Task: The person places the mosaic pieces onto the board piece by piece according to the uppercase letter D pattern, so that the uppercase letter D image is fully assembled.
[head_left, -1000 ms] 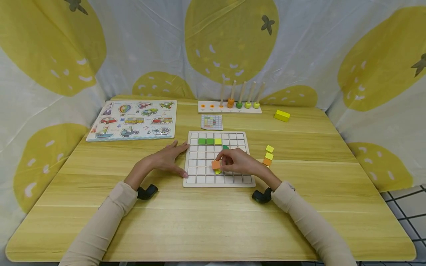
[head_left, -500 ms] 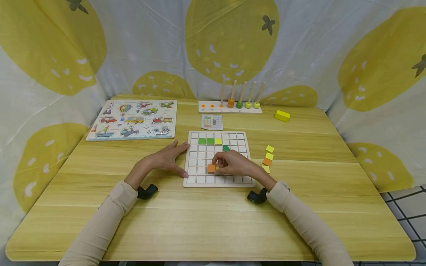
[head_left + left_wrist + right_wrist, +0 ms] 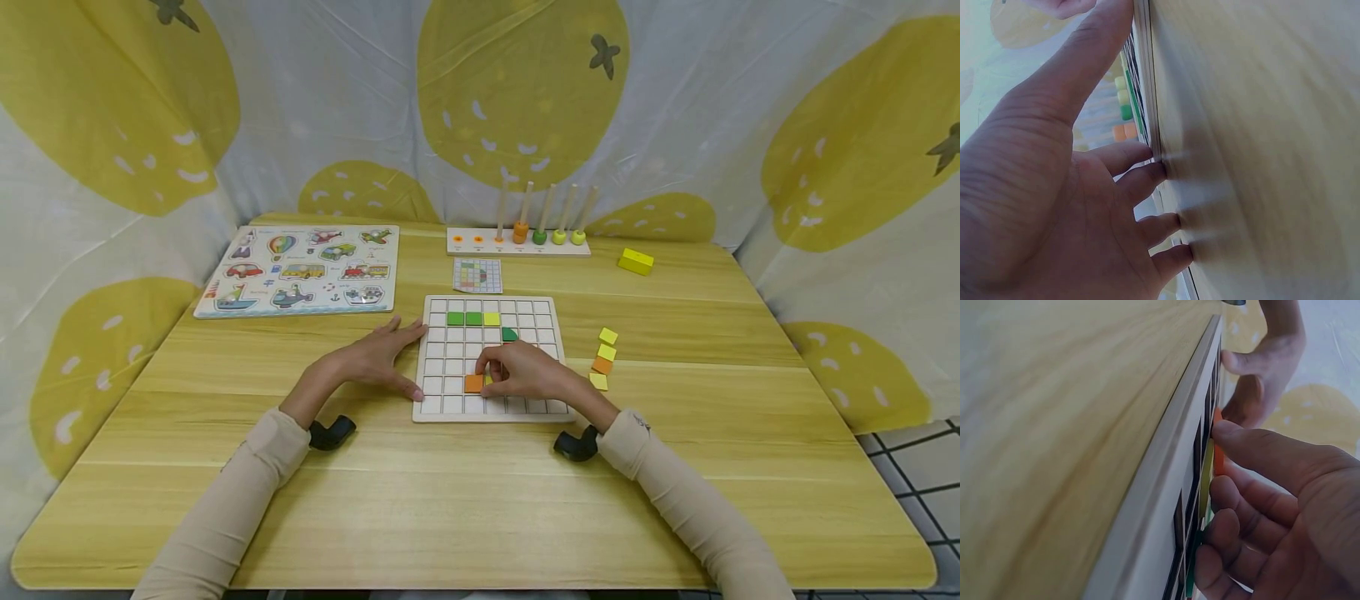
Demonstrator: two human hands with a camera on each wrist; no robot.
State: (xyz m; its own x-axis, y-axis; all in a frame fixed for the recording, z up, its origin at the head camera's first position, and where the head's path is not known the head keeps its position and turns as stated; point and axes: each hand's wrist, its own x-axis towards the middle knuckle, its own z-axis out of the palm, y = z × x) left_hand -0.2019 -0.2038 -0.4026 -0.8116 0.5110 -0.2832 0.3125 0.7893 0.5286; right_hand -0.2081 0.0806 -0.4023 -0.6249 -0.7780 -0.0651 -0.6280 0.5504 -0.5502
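Note:
A white grid board (image 3: 487, 419) in a wooden frame lies mid-table. My right hand (image 3: 528, 371) pinches an orange square tile (image 3: 473, 384) by its right side, down at a cell in the lower part of the grid. Just right of that tile, a yellow piece (image 3: 1205, 481) shows in the right wrist view, partly covered by my fingers in the head view. Two green squares, a yellow square (image 3: 491, 319) and a round-edged green piece (image 3: 509, 334) sit higher on the grid. My left hand (image 3: 378, 358) rests with spread fingers against the board's left edge.
Right of the board, several loose yellow tiles (image 3: 598, 382) and an orange one (image 3: 602, 365) form a column. Behind stand a printed pattern card (image 3: 477, 276), a peg stand (image 3: 480, 247) with beads and a yellow block (image 3: 636, 262). A vehicle picture puzzle (image 3: 300, 287) lies back left.
My right hand has moved slightly left and toward me, bringing the orange tile from over the yellow piece down to the cell left of it. The left hand has stayed still.

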